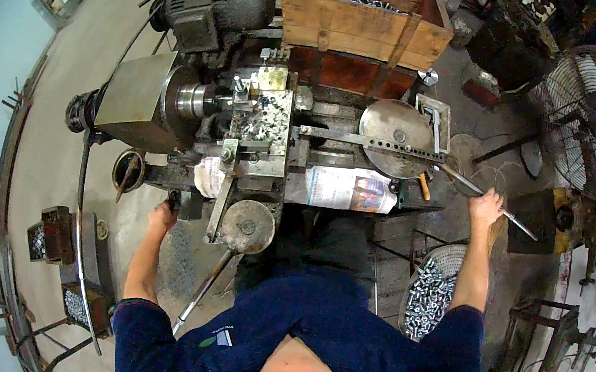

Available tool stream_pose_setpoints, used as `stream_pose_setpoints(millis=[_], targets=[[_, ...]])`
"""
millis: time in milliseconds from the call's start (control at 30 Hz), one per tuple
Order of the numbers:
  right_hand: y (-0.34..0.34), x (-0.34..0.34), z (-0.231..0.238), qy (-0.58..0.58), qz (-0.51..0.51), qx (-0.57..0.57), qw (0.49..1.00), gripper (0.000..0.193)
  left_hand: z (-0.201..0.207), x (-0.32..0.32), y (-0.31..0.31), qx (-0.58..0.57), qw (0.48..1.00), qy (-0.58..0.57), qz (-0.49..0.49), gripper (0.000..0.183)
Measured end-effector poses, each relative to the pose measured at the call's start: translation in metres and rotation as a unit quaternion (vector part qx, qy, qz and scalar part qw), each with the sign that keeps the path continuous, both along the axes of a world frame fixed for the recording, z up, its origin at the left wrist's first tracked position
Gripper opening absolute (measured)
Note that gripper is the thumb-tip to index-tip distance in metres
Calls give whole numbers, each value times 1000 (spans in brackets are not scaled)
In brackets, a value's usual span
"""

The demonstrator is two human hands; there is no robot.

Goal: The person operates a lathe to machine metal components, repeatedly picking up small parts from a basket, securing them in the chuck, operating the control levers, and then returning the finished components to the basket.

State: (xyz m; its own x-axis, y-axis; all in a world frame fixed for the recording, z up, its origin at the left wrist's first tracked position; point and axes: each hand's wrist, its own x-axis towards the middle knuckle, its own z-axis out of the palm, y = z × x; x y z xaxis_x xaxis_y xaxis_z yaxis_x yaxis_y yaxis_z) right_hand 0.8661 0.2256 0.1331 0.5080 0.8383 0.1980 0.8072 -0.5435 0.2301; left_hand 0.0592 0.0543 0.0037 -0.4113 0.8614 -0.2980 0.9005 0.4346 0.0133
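Observation:
A small metal lathe stands before me, with its chuck at the left and a tool carriage scattered with metal chips at its middle. My right hand is wrapped round a long metal lever, which joins a flat bar with holes across a round metal disc. At the lathe's front left, my left hand is closed against a small dark piece whose shape I cannot make out. A second lever with a round plate slants toward my body between my arms.
A wooden crate of metal parts sits behind the lathe, beside a motor. On the right are a basket of small shiny cylinders and a large fan. Printed paper covers the lathe's front. Boxes of parts stand at left.

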Motion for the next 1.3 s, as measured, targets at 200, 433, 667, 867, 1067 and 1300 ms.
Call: stream_pose_setpoints(millis=[200,433,667,867,1067,1300], targets=[[-54,-100,10,160,142,94,972,83,-51,9,-35,169,976,-65,122,37],[-2,-283,121,369,550,129,738,50,6,-41,-45,38,956,-262,123,48],[34,-499,154,172,788,66,587,28,198,-99,-76,323,928,-144,116,33],[46,-557,144,58,741,-126,657,23,164,-103,-169,301,905,218,205,50],[51,-557,129,59,729,-95,675,22,182,12,-127,275,915,130,265,50],[51,-484,193,182,710,32,679,25,213,-11,-135,275,919,-178,218,24]])
